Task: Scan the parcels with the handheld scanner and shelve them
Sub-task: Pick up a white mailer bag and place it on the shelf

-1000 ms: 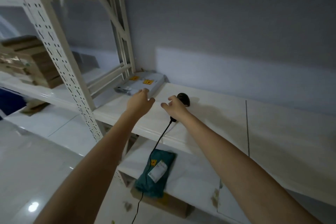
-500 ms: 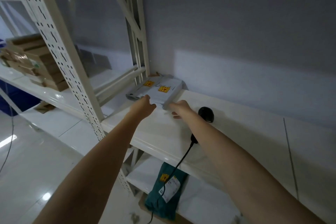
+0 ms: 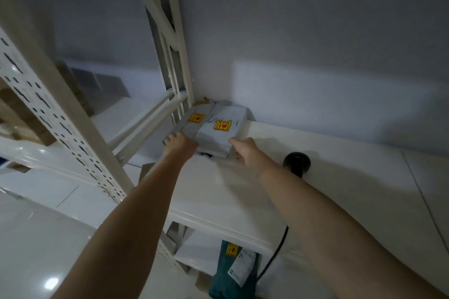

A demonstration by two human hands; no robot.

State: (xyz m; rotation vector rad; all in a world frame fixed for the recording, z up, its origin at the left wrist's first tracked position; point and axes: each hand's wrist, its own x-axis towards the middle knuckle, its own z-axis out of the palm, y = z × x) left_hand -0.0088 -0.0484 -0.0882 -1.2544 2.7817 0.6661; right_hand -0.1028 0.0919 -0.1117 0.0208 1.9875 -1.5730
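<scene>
A grey-white parcel (image 3: 220,126) with yellow stickers lies in the back left corner of the white shelf (image 3: 243,192). My left hand (image 3: 179,144) holds its near left edge, and my right hand (image 3: 246,150) grips its near right corner. The black handheld scanner (image 3: 297,162) lies on the shelf just right of my right wrist; its cable (image 3: 274,253) hangs over the shelf's front edge. A teal parcel (image 3: 233,272) with a white label sits on the lower shelf.
A perforated white upright (image 3: 48,109) stands at the left, with braced posts (image 3: 175,60) behind the parcel. Cardboard boxes (image 3: 14,114) sit on the neighbouring shelf at far left. A grey wall backs the shelf. Glossy floor lies below left.
My right hand left the scanner on the shelf and moved left onto the grey-white parcel. Both hands now hold the parcel near the corner. The view has moved closer.
</scene>
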